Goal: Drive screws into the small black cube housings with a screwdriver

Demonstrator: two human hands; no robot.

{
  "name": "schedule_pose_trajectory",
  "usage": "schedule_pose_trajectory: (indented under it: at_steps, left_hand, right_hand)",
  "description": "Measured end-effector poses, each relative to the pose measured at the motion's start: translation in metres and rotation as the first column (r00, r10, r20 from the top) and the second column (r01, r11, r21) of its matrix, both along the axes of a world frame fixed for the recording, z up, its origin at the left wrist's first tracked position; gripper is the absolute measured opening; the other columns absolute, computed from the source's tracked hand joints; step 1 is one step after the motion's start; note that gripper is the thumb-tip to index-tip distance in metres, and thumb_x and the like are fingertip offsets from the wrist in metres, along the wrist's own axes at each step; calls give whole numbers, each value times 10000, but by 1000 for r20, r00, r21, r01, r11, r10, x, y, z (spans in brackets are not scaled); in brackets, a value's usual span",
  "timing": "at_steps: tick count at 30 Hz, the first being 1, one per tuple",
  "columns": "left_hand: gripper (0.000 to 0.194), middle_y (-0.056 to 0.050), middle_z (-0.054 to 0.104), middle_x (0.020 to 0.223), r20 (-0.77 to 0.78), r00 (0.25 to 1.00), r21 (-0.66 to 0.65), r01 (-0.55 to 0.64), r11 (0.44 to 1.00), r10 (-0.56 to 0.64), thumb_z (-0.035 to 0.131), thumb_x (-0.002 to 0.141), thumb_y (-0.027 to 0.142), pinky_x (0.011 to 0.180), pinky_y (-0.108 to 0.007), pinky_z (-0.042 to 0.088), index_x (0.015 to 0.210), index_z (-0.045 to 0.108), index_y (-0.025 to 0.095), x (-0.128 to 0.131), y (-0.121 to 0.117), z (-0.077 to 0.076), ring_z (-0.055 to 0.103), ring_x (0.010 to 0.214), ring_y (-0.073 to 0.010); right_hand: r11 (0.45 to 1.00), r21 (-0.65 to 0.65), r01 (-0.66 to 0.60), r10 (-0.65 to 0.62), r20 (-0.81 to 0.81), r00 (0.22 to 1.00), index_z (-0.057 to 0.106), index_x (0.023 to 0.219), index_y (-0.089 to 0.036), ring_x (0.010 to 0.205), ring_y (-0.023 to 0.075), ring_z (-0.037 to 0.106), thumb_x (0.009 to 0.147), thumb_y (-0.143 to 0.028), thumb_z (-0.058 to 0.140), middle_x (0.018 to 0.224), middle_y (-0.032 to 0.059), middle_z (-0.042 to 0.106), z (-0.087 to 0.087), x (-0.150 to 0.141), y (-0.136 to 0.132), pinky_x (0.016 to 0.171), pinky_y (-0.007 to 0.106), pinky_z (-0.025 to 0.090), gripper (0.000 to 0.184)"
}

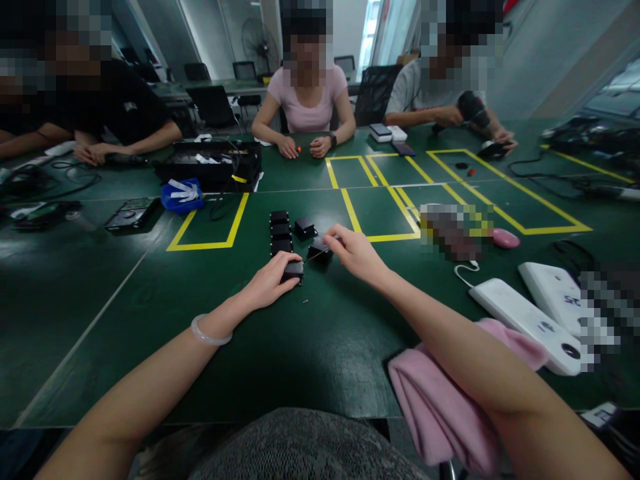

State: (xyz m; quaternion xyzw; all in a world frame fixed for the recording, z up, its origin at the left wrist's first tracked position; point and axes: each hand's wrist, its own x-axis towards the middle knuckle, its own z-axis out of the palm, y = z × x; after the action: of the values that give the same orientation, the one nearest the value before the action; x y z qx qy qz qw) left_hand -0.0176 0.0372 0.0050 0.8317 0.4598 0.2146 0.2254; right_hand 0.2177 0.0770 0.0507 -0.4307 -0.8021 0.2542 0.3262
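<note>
My left hand is closed round a small black box, thumb on the near side and fingers over its top. Between the thumb and fingers of my right hand is a thin rod-like tool, its tip pointing left at the box's side. Beyond my left hand several similar black boxes stand in a row with small shiny bits along their edges. One more black box sits right of the row, and another black box lies partly behind my right hand. A tiny screw-like piece rests nearer to me.
Yellow tape marks rectangles on the green table. White power banks and a pink cloth lie right. A blue container and black tray stand left. Several people sit opposite, one holding a dark tool.
</note>
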Motion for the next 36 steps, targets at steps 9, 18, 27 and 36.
schedule_pose_trajectory:
  at_steps: [9, 18, 27, 36]
  left_hand:
    - [381, -114, 519, 1276, 6, 1000, -2, -1, 1000, 1, 532, 933, 308, 963, -458, 484, 1292, 451, 209, 0, -1, 0, 545, 1174, -297]
    - [376, -108, 526, 1270, 15, 1000, 11, 0, 1000, 0, 536, 929, 306, 961, -449, 490, 1286, 462, 214, 0, -1, 0, 548, 1180, -296]
    - [380, -107, 528, 1270, 9, 1000, -7, -7, 1000, 7, 535, 931, 313, 942, -456, 501, 1293, 466, 223, 0, -1, 1, 554, 1164, -298]
    - [376, -109, 516, 1277, -4, 1000, -11, -8, 1000, 8, 527, 937, 324, 948, -453, 494, 1291, 454, 218, 0, -1, 1, 552, 1163, -295]
  right_hand:
    - [1000, 17, -11, 12, -11, 1000, 532, 946, -204, 585, 138, 475, 963, -321, 440, 655, -23, 531, -1, 0, 1, 612, 265, 312, 150]
    - [999, 27, -22, 22, -25, 999, 529, 1053, -197, 582, 137, 466, 957, -267, 410, 669, -30, 522, -2, -1, 0, 625, 268, 318, 168]
    - [999, 31, -20, 21, -11, 1000, 532, 1052, -198, 572, 137, 452, 955, -263, 412, 653, -33, 511, 0, -1, -1, 621, 268, 313, 168]
    - [999, 44, -4, 0, 84, 996, 552, 948, -202, 547, 136, 423, 958, -300, 435, 620, -32, 492, 3, -2, -3, 609, 268, 282, 152]
